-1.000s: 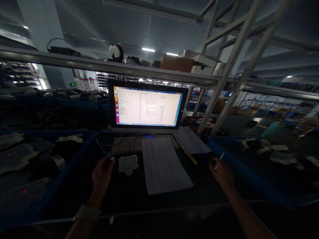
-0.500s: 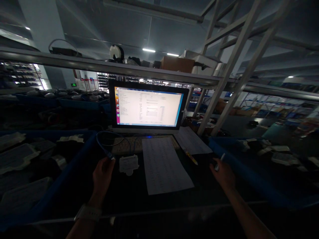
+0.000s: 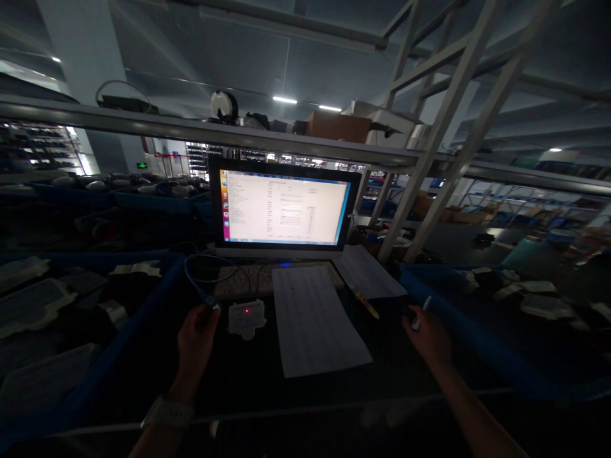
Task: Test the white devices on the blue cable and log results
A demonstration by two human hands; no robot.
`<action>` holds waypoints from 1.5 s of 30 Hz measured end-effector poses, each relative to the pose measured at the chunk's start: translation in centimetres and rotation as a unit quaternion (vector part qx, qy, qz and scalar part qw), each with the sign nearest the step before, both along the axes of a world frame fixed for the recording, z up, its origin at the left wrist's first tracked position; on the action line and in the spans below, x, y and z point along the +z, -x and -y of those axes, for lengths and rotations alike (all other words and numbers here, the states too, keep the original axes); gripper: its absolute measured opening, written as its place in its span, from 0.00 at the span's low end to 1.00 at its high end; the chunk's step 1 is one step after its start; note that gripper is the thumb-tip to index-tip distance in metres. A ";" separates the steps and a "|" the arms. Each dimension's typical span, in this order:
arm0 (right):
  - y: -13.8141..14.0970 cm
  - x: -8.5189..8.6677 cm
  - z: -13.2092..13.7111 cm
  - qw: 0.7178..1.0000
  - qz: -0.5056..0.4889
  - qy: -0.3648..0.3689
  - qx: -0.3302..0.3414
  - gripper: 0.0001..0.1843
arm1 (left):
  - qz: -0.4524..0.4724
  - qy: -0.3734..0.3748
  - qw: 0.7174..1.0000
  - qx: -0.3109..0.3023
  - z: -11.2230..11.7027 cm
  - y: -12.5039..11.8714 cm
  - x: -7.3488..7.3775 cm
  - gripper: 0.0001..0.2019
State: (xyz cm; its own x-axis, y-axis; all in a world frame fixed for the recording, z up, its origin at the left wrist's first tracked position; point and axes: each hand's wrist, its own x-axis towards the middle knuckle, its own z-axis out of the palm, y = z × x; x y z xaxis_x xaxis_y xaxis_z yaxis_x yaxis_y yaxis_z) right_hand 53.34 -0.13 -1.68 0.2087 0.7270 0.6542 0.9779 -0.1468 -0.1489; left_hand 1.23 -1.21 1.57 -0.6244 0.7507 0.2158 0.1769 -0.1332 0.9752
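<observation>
My left hand (image 3: 196, 334) is closed around the plug end of a blue cable (image 3: 198, 289), left of a small white plastic box (image 3: 246, 318). A red light glows on top of that box. At the right, my right hand (image 3: 429, 337) has a white pen (image 3: 422, 313) between its fingers. Something dark lies under those fingers, too dim to make out. Between the hands lies a printed sheet of paper (image 3: 315, 337), partly over a keyboard (image 3: 236, 280). A lit monitor (image 3: 286, 207) stands behind them.
A blue bin (image 3: 138, 343) of white-cased units flanks the left side, and another blue bin (image 3: 458, 337) the right. A yellow marker (image 3: 366, 304) and a second sheet (image 3: 372, 273) lie right of centre. Overhead runs a shelf (image 3: 267, 135) holding a cardboard box (image 3: 338, 126).
A red light now shows on the white box, where none showed before. Text on the monitor looks slightly different. Both hands have stayed in place.
</observation>
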 end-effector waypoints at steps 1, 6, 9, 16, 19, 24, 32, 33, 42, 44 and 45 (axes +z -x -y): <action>0.0 0.0 0.0 1.000 0.000 -0.003 -0.001 0.20 | -0.001 -0.004 1.000 -0.001 0.0 0.0 0.0 0.21; 0.0 0.0 0.0 1.000 0.006 -0.003 0.008 0.21 | -0.019 -0.003 1.000 0.002 -0.2 0.2 -0.4 0.22; -0.2 0.0 0.0 1.000 0.003 -0.003 0.008 0.20 | -0.029 0.002 1.000 0.005 -0.2 0.4 -0.7 0.22; -0.4 -0.2 -0.2 1.000 0.006 -0.007 0.017 0.20 | -0.025 -0.002 1.000 -0.007 -0.1 0.3 -0.4 0.22; -0.4 -0.2 -0.2 1.000 0.005 -0.011 0.017 0.20 | -0.025 0.007 1.000 -0.003 0.0 0.3 -0.3 0.22; -0.1 0.1 0.0 1.000 -0.003 0.003 0.008 0.19 | -0.032 -0.003 0.999 -0.009 -0.1 0.4 -0.5 0.21; 0.1 0.3 0.1 1.000 0.000 0.007 0.006 0.20 | -0.015 -0.006 1.000 -0.007 -0.1 0.4 -0.6 0.22; 0.1 0.2 0.1 1.000 0.001 0.006 0.007 0.19 | -0.013 -0.005 1.000 -0.008 -0.1 0.3 -0.5 0.21; -0.2 0.2 0.0 1.000 0.011 0.005 0.018 0.20 | -0.020 0.009 1.000 -0.003 0.3 0.0 0.5 0.19; -0.2 0.2 0.0 1.000 0.010 0.000 0.022 0.20 | -0.019 0.012 1.000 -0.001 0.3 0.0 0.4 0.19; -0.2 0.2 0.1 1.000 0.009 -0.002 0.022 0.20 | -0.018 0.012 1.000 -0.001 0.2 0.1 0.4 0.20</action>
